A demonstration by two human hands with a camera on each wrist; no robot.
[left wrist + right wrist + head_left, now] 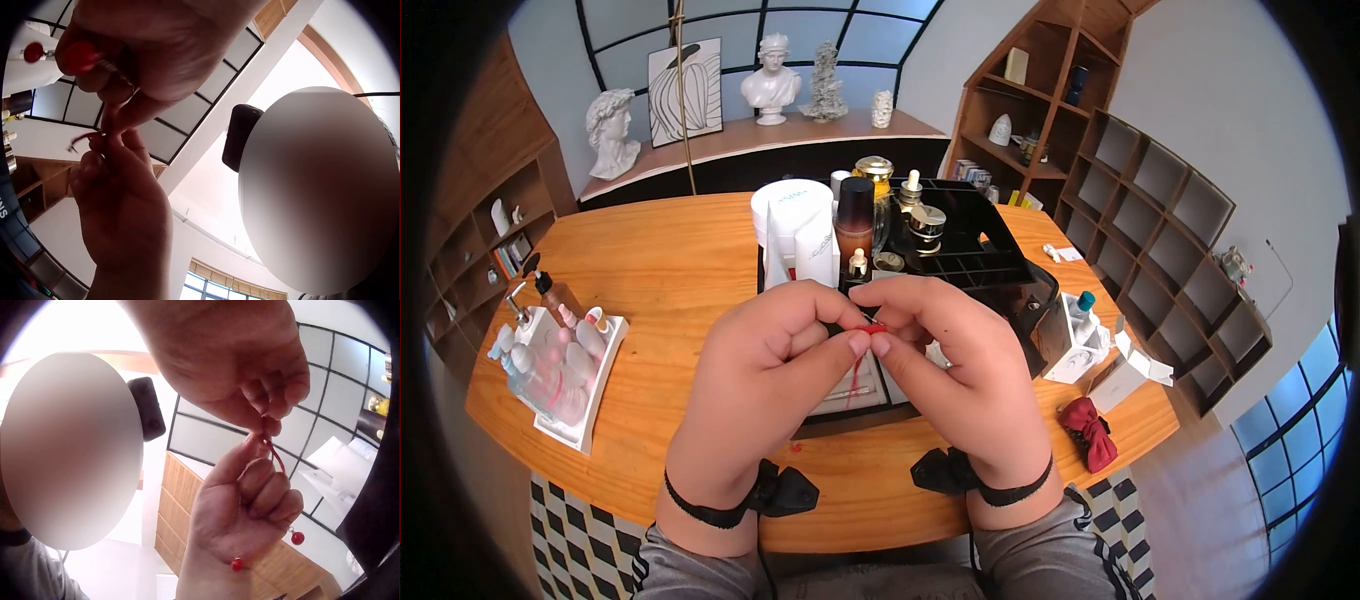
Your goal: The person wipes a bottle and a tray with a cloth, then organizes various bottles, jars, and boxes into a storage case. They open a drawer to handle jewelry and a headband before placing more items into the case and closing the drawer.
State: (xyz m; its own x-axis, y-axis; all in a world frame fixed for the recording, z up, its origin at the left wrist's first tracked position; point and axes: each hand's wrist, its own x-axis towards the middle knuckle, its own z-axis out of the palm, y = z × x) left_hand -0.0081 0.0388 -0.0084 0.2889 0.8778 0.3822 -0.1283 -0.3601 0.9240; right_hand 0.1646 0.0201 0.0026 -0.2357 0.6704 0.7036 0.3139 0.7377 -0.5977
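Both hands meet in the middle of the head view, fingertips close together over the front of a black organizer box (pixel 900 405). Between them is a thin red cord (pixel 870 329), pinched by the left hand (pixel 765 345) from one side and the right hand (pixel 960 350) from the other. The right wrist view shows a short piece of the cord (pixel 277 457) leaving the fingertips. Fine chain and two red beads (pixel 237 564) dangle by the left palm there. Curled fingers hide most of the cord.
Behind the hands stand a white jar (pixel 785 205), a brown bottle (pixel 856 215) and gold-lidded jars. At left is a white tray (pixel 605 385) of bottles. At right lie white boxes (pixel 1068 340) and a dark red bow (pixel 1088 433). A small red scrap (pixel 796 448) lies near the front.
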